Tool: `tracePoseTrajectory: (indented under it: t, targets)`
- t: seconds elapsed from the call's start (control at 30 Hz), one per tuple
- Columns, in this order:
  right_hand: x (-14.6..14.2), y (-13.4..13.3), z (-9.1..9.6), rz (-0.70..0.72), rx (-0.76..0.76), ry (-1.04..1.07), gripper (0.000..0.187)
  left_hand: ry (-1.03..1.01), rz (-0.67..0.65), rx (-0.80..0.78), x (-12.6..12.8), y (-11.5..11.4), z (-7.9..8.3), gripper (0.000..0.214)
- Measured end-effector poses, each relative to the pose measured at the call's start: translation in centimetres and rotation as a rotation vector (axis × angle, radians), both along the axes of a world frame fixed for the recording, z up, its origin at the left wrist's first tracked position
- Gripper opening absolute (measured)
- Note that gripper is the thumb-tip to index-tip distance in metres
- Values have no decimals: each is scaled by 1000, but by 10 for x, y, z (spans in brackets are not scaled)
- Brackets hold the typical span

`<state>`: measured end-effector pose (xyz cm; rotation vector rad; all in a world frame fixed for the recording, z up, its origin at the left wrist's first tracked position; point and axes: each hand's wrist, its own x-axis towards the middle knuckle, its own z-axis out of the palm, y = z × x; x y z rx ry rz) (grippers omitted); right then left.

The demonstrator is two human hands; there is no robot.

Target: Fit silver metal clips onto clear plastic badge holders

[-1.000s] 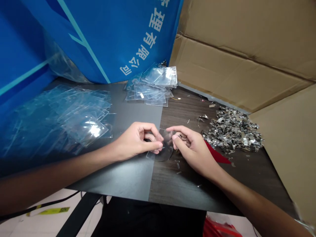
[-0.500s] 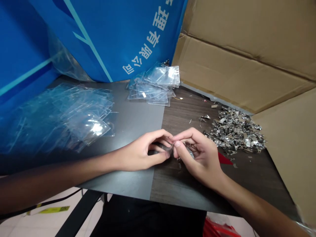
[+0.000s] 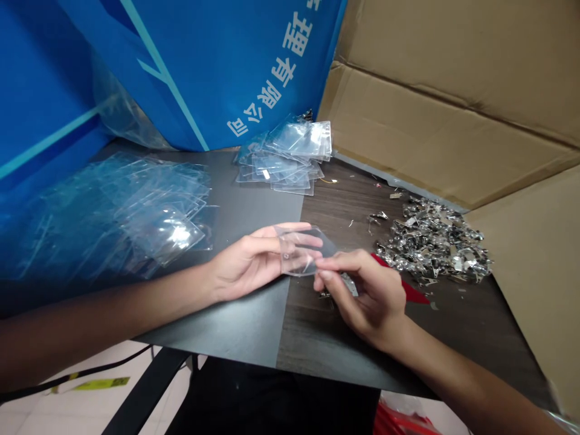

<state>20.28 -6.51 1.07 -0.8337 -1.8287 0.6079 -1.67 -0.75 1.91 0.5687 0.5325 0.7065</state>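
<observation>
A clear plastic badge sleeve (image 3: 290,264) with a small hole near its left end is held up over the table, slightly curved. My right hand (image 3: 374,293) pinches the right end of this sleeve between thumb and forefinger. Small metal clips (image 3: 348,284) show partly under its curled fingers; how they are held is hidden. Beside and behind the sleeve, my left hand (image 3: 254,263) has its fingers stretched out and apart, seen through the plastic. Whether its thumb touches the sleeve's edge is unclear.
A wide heap of clear sleeves (image 3: 158,211) lies at the left, and a smaller stack (image 3: 290,157) at the back. Many metal clips (image 3: 435,241) are piled at the right near a red piece (image 3: 414,294). Cardboard (image 3: 444,121) and a blue printed sheet (image 3: 203,72) border the table.
My left fingers have gone from a closed pinch beside the right fingertips to stretched out, further left. The clear sleeve now shows flat between the hands. My right hand stays nearly in place.
</observation>
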Motion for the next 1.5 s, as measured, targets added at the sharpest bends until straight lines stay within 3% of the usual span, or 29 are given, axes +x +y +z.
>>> tracePoseTrajectory:
  t: [0.13,0.27,0.37,0.57,0.7,0.97,1.2,1.33,1.5]
  targets:
    - [-1,3,-7,90,139,-30,35,-108,-140,32,-2,-1,0,47]
    - [-1,3,-8,109,42,-43,31,-127,-158,105,-3,-3,1,51]
    - [-2,1,-7,155,-147,-2,34,-80,-90,126,-2,-3,4,50]
    - [-9,0,1,188,-699,223,50,57,165,128,0,7,4,29]
    - [-7,8,5,187,-836,246,40,178,170,147,-4,12,0,20]
    - [-2,16,-1,211,-893,161,29,395,146,319,-4,7,-3,22]
    - [2,11,-5,171,-875,-4,18,505,127,591,-4,5,-2,18]
    - [3,11,-1,201,-977,72,10,548,92,689,-5,3,0,19]
    - [2,15,2,257,-1074,196,16,571,62,729,-5,2,3,18]
